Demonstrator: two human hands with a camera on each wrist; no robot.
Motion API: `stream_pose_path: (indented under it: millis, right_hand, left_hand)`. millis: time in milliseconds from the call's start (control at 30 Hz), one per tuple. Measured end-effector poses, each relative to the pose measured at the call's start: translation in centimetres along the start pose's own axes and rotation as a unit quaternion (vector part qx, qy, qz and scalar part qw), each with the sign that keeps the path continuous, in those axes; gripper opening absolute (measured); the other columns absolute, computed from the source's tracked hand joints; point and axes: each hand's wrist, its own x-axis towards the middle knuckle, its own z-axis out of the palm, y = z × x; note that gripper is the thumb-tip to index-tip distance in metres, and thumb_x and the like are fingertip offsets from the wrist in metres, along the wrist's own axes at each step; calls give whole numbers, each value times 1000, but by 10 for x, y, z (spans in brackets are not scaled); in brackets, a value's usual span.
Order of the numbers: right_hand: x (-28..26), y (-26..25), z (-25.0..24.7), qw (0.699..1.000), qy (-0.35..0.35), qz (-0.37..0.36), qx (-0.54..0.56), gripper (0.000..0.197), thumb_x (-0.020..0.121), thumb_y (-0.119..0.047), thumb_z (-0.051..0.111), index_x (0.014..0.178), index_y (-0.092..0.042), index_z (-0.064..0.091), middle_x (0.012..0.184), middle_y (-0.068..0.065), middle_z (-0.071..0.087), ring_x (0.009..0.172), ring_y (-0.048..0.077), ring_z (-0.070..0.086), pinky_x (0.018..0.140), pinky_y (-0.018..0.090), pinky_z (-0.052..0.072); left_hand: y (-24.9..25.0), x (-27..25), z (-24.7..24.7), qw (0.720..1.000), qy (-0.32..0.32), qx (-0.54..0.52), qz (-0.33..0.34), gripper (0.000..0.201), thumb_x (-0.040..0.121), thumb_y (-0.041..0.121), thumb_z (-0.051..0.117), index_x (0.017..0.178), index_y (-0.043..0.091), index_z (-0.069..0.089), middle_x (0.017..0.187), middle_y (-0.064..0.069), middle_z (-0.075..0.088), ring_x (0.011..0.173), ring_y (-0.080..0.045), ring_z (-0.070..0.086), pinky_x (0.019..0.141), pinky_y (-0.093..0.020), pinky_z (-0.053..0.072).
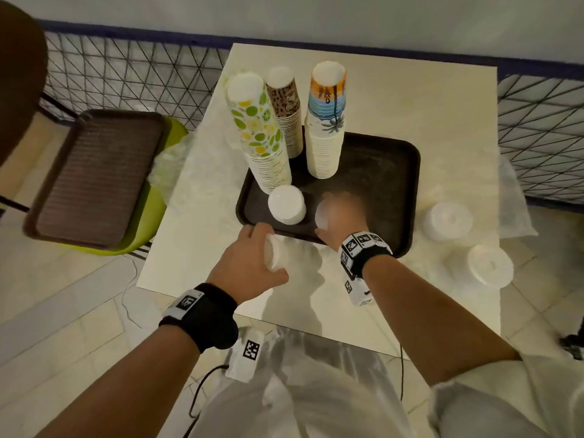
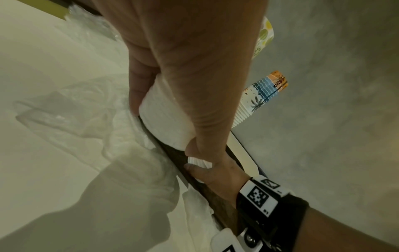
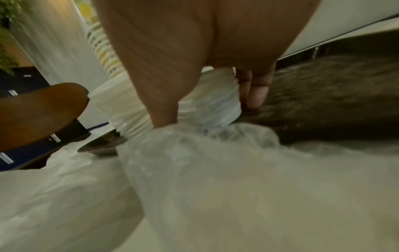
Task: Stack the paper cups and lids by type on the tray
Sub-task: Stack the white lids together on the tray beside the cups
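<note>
Both hands mid-placement: left hand [image 1: 249, 257] grips a short white lid stack [image 1: 275, 256] just short of the tray [image 1: 407, 172], right hand [image 1: 339, 216] clasps another over it, beside one already standing; next, presumably, setting them together.

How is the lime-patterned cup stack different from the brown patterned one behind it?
The lime-patterned stack carries green and yellow citrus slices on white; the brown stack has a dark leopard-like print. The lime-patterned stack looks wider and stands nearer the camera; the brown stack looks slimmer and stands behind it. Both are tall, upside-down stacks at the dark tray's far left.
</note>
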Motion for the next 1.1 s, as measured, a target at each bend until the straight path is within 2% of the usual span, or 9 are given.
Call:
stream_pose_path:
  millis: [133,300,400,467,600,733,900,1033,1100]
  right_hand:
    - [-17,6,-13,998,44,-19,40,98,74,-56,75,153,-27,25,147,11,34,131,36,36,107,52,42]
    - [-72,18,-43,937,221,-57,263,49,83,-31,67,127,-13,55,128,8,48,110,23,49,95,31,43]
    - [-105,10,-46,886,59,-35,459,39,88,-25,70,125,-20,57,120,2,60,93,12,62,82,20,50]
    - [-113,7,-38,843,-54,-13,534,56,80,-40,73,131,-27,53,119,0,64,100,16,66,88,32,56]
    - [-107,12,-27,789,-98,19,606,68,70,-46,77,131,-28,54,122,3,67,111,22,67,90,44,60]
    - [-94,27,-31,818,-62,41,571,47,83,-19,74,126,-26,56,114,1,69,107,19,68,85,35,61]
    - [-75,45,-43,842,-53,52,534,45,79,-28,65,124,-28,65,111,-2,70,103,21,68,81,37,61]
    - [-55,51,-54,875,-67,41,477,48,83,-32,63,130,-25,64,117,1,68,107,22,66,91,44,60]
    - [-46,50,-57,910,-57,17,410,53,84,-35,64,134,-21,60,124,2,64,111,20,62,97,43,55]
  left_hand:
    - [7,3,-2,1000,6,-7,15,73,72,37,84,133,26,44,120,3,44,94,-26,59,77,-30,46]
    - [25,6,-2,998,5,-7,56,78,73,39,85,137,26,43,124,2,44,94,-23,57,76,-29,45]
    - [41,11,4,996,4,-10,85,80,72,39,86,137,24,43,123,0,46,96,-26,60,78,-32,50]
    - [53,17,11,995,4,-3,103,82,72,41,87,138,22,43,124,-3,47,98,-27,61,79,-33,52]
    - [75,27,28,993,5,16,118,81,76,40,86,139,17,42,123,-9,49,99,-32,65,86,-39,58]
    - [88,39,48,994,6,-29,105,87,70,32,91,141,20,42,123,-9,47,105,-34,62,95,-45,56]
    - [87,40,61,968,5,-244,58,84,82,35,78,154,22,37,139,-4,49,123,-20,55,106,-35,48]
    - [83,45,72,874,5,-479,-79,61,85,40,68,142,20,59,130,2,70,120,-16,67,108,-41,54]
    - [85,50,74,818,4,-561,-126,41,91,28,70,128,13,69,120,-5,76,117,-22,70,106,-41,56]
